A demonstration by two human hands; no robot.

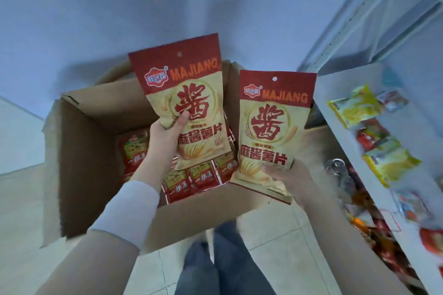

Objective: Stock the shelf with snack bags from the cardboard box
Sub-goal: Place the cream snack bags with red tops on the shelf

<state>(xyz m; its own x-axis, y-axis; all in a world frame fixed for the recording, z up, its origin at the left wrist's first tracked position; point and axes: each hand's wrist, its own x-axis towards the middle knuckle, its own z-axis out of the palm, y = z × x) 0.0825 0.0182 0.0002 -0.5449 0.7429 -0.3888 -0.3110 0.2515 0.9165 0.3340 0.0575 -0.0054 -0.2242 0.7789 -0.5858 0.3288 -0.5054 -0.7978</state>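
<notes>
while both hands hover over the open cardboard box (79,151), each one holds a single snack bag upright, print facing the camera.

left hand (165,136): closed around the lower left edge of the left snack bag (191,88). the thumb lies across the front of the pack, tip pointing toward 2 o'clock. the other fingers are hidden behind it. the pack leans slightly toward 11 o'clock and is seen over the box interior.

right hand (290,175): grips the bottom edge of the right snack bag (271,127) from 5 o'clock. the hand is blurred. part of it overlaps the lower front of the pack, but the position of each finger cannot be told. this pack sits at 3 o'clock of the left one, just beside it and lower in frame, over the right wall of the box.

pack marking: both are red at the top and cream below, lettered "majiang".

box contents: small red packets (191,177) lie flat in rows on the bottom, at 6 o'clock of the left pack.

surroundings: a white shelf (347,84) stands at 3 o'clock of the box. it carries yellow bags (352,110) and red ones, all blurred. the person's legs (227,258), in blue-grey trousers, are at 6 o'clock on a tiled floor (24,211).
</notes>
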